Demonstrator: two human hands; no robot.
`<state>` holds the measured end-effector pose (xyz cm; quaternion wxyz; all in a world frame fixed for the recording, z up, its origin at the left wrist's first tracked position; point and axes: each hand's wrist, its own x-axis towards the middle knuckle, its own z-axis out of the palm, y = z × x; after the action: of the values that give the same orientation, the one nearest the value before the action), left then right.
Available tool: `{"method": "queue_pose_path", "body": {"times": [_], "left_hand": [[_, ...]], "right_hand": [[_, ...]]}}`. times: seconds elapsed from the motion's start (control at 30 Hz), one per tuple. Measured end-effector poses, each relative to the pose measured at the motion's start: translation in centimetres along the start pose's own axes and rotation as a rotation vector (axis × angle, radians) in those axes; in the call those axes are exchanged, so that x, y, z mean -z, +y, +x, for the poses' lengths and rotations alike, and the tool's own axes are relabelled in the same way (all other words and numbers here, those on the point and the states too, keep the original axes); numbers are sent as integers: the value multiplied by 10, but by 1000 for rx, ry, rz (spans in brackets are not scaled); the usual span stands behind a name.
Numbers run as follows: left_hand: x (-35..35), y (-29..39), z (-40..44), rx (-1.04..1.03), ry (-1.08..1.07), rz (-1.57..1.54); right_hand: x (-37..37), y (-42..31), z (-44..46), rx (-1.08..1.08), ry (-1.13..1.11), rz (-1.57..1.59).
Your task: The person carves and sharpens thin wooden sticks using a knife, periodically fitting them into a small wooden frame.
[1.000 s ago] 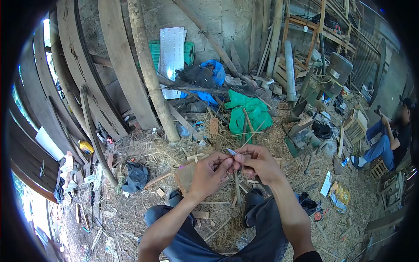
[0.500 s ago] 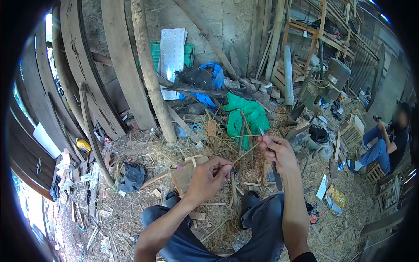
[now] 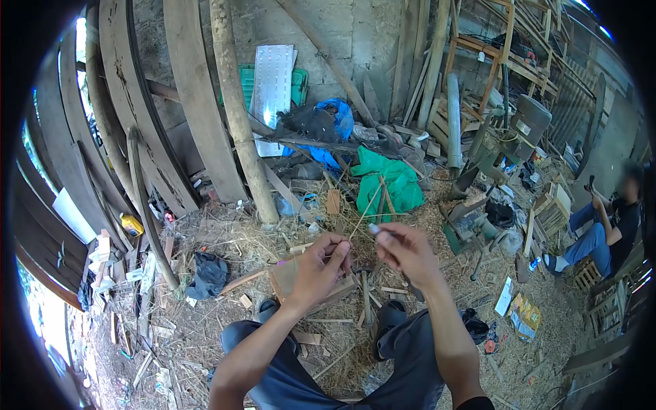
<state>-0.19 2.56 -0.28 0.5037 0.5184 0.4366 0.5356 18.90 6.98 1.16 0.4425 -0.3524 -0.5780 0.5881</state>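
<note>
My left hand [image 3: 321, 268] is closed in a pinch on a thin, pale strip [image 3: 364, 213], which looks like a sliver of wood or bamboo. The strip slants up and to the right from the fingertips. My right hand [image 3: 408, 254] is wrapped round a knife [image 3: 373, 229]. Its short blade tip points left, close to the strip, and its dark handle end shows below the palm. Whether the blade touches the strip, I cannot tell. Below my left hand a wooden block [image 3: 285, 279] lies on the ground between my feet.
Straw and wood scraps cover the ground. A green sheet [image 3: 386, 183] lies ahead, beside a blue tarp [image 3: 335, 119]. A pole [image 3: 239, 130] and planks [image 3: 198, 96] stand at left. Machinery [image 3: 523, 126] is at right, with a seated person [image 3: 608, 229] beyond it.
My right hand has moved left and down with the knife, nearer my left hand. The strip has swung to a steeper slant. My left hand has shifted slightly left and up.
</note>
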Motion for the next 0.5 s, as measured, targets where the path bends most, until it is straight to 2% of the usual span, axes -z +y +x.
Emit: {"method": "queue_pose_path", "body": {"times": [0.07,0.13,0.2,0.27,0.5], "left_hand": [[-4,0,-2,-11,-3,72],[-9,4,-5,-22,-8,151],[-16,9,-8,-125,71,325],[-16,4,-8,-136,61,337],[-22,8,-9,-258,109,432]], "right_hand": [[-16,-8,-7,-75,-114,7],[-25,-3,-6,-62,-115,53],[-24,-2,-5,-43,-115,99],[-17,-4,-4,-145,-118,228],[-12,-1,-1,-132,-52,139]]}}
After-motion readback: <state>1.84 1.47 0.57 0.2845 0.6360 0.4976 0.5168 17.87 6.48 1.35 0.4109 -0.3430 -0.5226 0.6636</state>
